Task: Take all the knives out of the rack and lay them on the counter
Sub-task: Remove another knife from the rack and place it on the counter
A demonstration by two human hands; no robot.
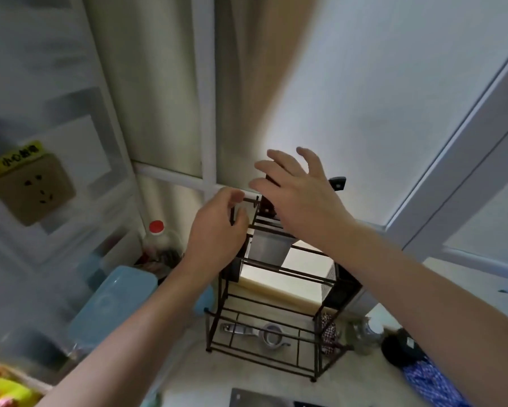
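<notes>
A dark wire rack (276,312) stands on the pale counter (188,374) against the wall. A wide cleaver blade (270,249) hangs in its top slots, and a black knife handle (337,183) sticks up behind. My left hand (217,236) pinches the rack's upper left corner wire. My right hand (299,195) hovers over the top of the rack with fingers spread, covering another dark handle (271,181); it holds nothing. A steel cleaver blade (255,398) lies flat on the counter at the bottom edge.
A pale cutting board (276,286) stands inside the rack, with metal utensils (255,333) beneath. A blue container (114,301) and a red-capped bottle (156,230) sit to the left. A glass jar (364,333) and blue patterned cloth (428,380) lie right.
</notes>
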